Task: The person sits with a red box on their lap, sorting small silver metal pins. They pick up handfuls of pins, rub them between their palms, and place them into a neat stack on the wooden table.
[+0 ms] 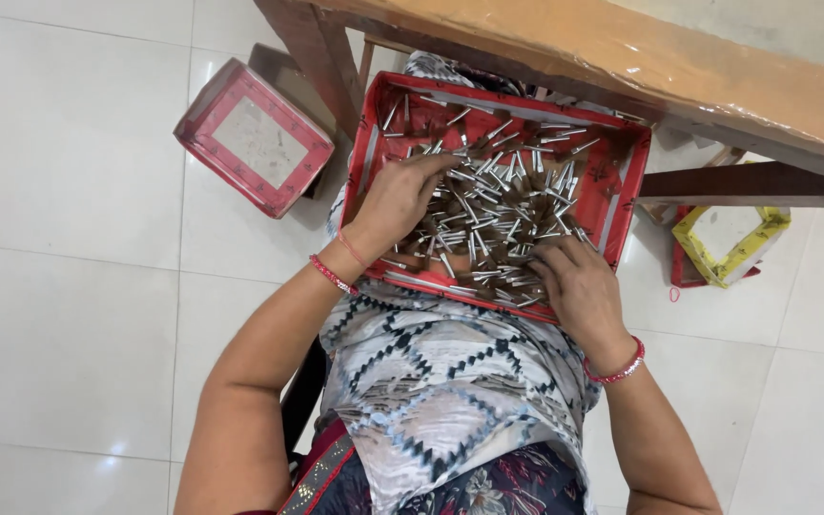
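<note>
Head view: a red tray rests on the person's lap, below the edge of a brown counter. It is heaped with small metal pins lying at every angle, so no single long axis rules.

The left hand lies palm down on the heap's left side, fingers curled into the pins; whether it has closed on any cannot be told. The right hand sits at the tray's near right corner, fingertips buried among pins, its grip likewise hidden.

The heap's thickest part lies between the hands, about equally near to both.

On the floor stand a red box to the left and a yellow box to the right.
</note>
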